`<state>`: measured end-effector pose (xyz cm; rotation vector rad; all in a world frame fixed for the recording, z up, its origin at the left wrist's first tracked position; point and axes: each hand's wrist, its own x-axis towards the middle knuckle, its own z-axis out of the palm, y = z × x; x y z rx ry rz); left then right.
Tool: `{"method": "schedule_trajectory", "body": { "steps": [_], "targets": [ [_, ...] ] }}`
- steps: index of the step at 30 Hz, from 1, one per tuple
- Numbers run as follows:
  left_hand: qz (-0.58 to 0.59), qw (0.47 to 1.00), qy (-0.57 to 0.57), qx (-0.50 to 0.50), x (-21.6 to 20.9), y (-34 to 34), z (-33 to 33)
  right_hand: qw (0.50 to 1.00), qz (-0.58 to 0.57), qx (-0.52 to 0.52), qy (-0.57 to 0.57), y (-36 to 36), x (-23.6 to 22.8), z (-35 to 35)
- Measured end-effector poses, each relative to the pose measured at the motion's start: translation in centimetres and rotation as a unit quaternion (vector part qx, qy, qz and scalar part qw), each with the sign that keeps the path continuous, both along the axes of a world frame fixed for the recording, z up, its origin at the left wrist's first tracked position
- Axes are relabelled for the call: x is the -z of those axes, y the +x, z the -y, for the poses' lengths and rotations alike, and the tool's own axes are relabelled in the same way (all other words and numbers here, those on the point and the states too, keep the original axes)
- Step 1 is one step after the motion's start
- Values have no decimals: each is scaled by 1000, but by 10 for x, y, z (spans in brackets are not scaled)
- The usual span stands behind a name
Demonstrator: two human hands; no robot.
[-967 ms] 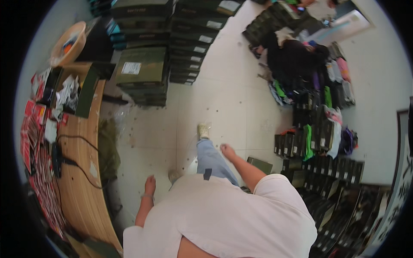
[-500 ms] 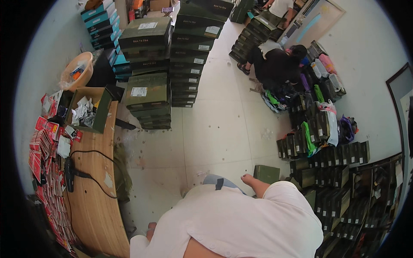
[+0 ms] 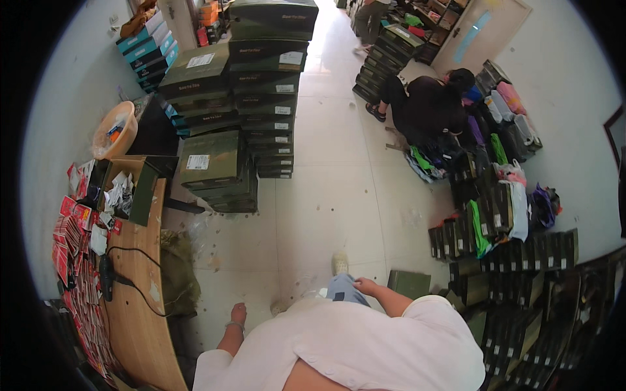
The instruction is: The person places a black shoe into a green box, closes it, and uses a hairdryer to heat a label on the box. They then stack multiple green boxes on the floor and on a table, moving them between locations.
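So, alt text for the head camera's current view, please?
Seen from above: a pale-shirted person, left fingers hanging beside a wooden table, right fingers near blue trousers. Stacked dark-green boxes stand ahead; a person in black bends forward at right.

Floor (image 3: 326,195): smooth tile, glossy up at twelve o'clock from where I stand. Counter (image 3: 140,332) at eight: wood-grain, smooth, low sheen. Packets (image 3: 78,306), also eight: look like paper. Basin (image 3: 131,137), ten: smooth plastic. Box stack (image 3: 264,104), eleven: matt cardboard. Bag (image 3: 518,212), three: thin plastic. Jeans (image 3: 351,293), shirt (image 3: 352,332), six: matt cloth.
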<state>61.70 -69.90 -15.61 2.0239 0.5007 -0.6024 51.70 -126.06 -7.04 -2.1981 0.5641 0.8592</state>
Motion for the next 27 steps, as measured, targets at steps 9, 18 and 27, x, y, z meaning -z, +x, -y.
{"method": "schedule_trajectory", "body": {
  "steps": [9,18,27],
  "targets": [
    [8,816,222,534,-53,10,151,928,-23,371,-32,-13,74,273],
    [56,951,155,263,-130,189,333,871,-42,476,113,56,66,336],
    [329,936,-120,39,-263,359,427,985,-34,168,5,233,55,343]
  ]
}}
